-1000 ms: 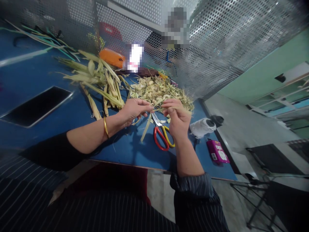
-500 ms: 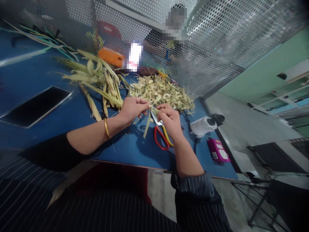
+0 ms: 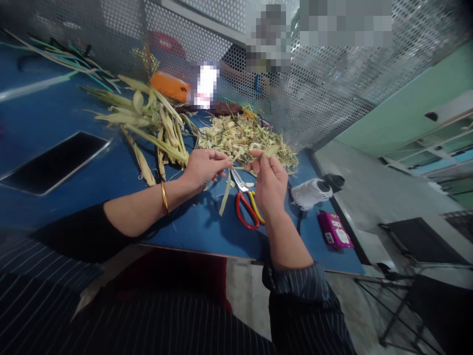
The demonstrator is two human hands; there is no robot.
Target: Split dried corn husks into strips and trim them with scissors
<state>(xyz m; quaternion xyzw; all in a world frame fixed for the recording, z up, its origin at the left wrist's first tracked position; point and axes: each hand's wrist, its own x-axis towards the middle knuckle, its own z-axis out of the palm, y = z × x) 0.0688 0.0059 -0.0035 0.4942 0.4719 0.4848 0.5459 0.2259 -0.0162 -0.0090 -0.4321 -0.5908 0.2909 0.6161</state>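
Observation:
My left hand [image 3: 206, 168], closed in a pinch, holds a pale strip of corn husk [image 3: 225, 196] that dangles below the fingertips. A little to the right, my right hand [image 3: 271, 182] is closed too, with a husk piece [image 3: 272, 151] showing above its thumb and fingers. A short gap lies between the hands. Scissors [image 3: 242, 211] with one red and one yellow handle rest on the table below them, blades pointing away from me and partly open. Just beyond my hands spreads a heap of husk scraps [image 3: 236, 133]. Longer dried husks [image 3: 148, 118] lie to the left.
On the blue table [image 3: 207, 236] lie a dark phone [image 3: 59, 160], an orange packet [image 3: 169, 87], a white thread spool [image 3: 311, 193] and a purple tissue pack [image 3: 335, 230]. A bright blurred screen [image 3: 206, 86] stands before the perforated metal partition [image 3: 318, 93]. Someone is behind it.
My right hand came in to the left hand, then drew back right and turned upward, the husk piece now above its fingers. My left hand has hardly moved.

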